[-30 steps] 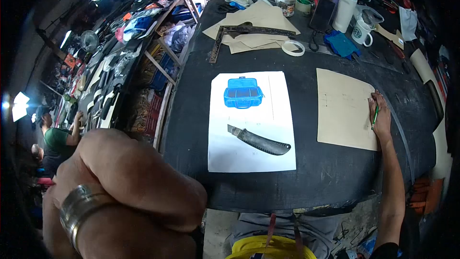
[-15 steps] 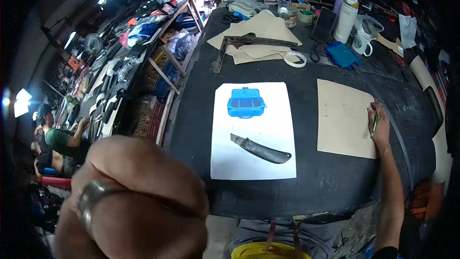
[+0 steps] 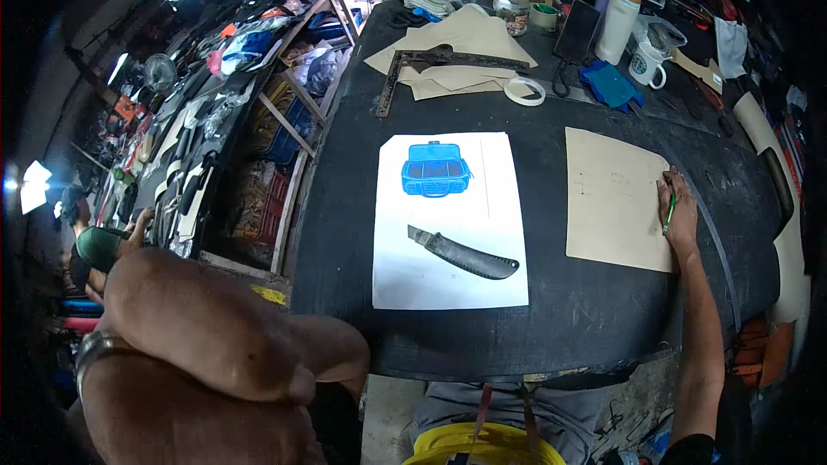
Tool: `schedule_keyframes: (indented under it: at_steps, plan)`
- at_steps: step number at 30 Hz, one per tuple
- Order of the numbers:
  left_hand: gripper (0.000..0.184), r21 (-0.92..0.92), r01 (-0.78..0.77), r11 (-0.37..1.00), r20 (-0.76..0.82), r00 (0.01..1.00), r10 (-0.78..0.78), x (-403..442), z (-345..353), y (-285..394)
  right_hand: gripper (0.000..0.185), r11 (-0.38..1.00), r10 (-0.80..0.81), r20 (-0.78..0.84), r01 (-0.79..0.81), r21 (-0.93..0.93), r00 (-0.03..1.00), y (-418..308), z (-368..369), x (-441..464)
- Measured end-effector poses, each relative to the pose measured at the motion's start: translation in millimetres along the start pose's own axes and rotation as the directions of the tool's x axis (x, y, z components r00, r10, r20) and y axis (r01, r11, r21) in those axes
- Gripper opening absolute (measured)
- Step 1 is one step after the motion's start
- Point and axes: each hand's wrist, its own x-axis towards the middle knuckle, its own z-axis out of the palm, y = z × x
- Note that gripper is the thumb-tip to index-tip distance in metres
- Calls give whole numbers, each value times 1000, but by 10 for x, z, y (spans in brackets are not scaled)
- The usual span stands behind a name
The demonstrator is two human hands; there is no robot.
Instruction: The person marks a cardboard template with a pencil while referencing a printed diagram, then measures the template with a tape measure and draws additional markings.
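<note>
My left hand [image 3: 207,344] looms large at the lower left, very close to the camera, a ring round one finger. Its fingers are curled, and whatever they may hold is hidden. At the right edge of a tan card sheet [image 3: 612,198] rests my right hand [image 3: 681,211], closed on a green pencil [image 3: 669,212]. Faint marks show on the card. Left of it lies white paper [image 3: 396,275] with a picture of a blue bag [image 3: 436,174]. A black-handled utility knife [image 3: 469,257] lies on that paper, blade toward the upper left.
On the black tabletop [image 3: 345,207], a metal square [image 3: 465,58] lies over tan sheets [image 3: 474,30], beside a tape roll [image 3: 525,91]. A phone [image 3: 578,32], white bottle [image 3: 618,24], mug [image 3: 648,64] and blue cloth [image 3: 611,86] stand behind. Another person [image 3: 99,245] is at the left.
My left hand has shifted left and slightly down, showing more of the table's left edge. The view has tilted slightly, so the tabletop things sit higher. My right hand keeps its place on the card.
</note>
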Motion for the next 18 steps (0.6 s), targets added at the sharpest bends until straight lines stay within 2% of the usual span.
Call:
schedule_keyframes:
  at_steps: [1,2,4,5,6,8,10,15,17,18]
  plan:
    - [32,-32,18,999,-3,1000,-18,-125,-147,269,41,1000,-5,-2,5,2,1000,7,-1,14]
    - [33,-64,34,997,-4,999,-35,-56,-58,-72,41,1000,-9,-4,9,3,1000,16,-3,25]
    - [36,-125,62,990,-2,998,-63,-372,-78,-312,42,1000,-11,1,11,7,1000,26,-2,18]
    - [37,-153,74,986,-1,997,-75,-247,51,-389,42,1000,2,0,-2,5,1000,21,-12,20]
    - [38,-178,85,980,-1,996,-87,-434,-135,-167,43,1000,14,-1,-14,5,1000,6,-23,27]
    - [41,-229,103,968,-12,994,-109,-179,195,-714,43,999,33,-8,-33,18,999,-63,-40,9]
    - [44,-288,125,949,-32,990,-140,-410,160,-1103,44,998,65,1,-65,0,998,-158,-111,2]
    - [41,-406,87,909,-89,987,-135,-254,266,-1027,45,998,63,7,-62,-29,998,-102,-75,0]
    - [40,-465,69,883,-107,985,-133,-233,312,-1100,45,998,53,21,-52,-31,998,-29,-45,6]
    - [39,-494,58,868,-117,984,-133,-314,299,-1349,45,999,43,32,-42,-31,999,4,-29,16]
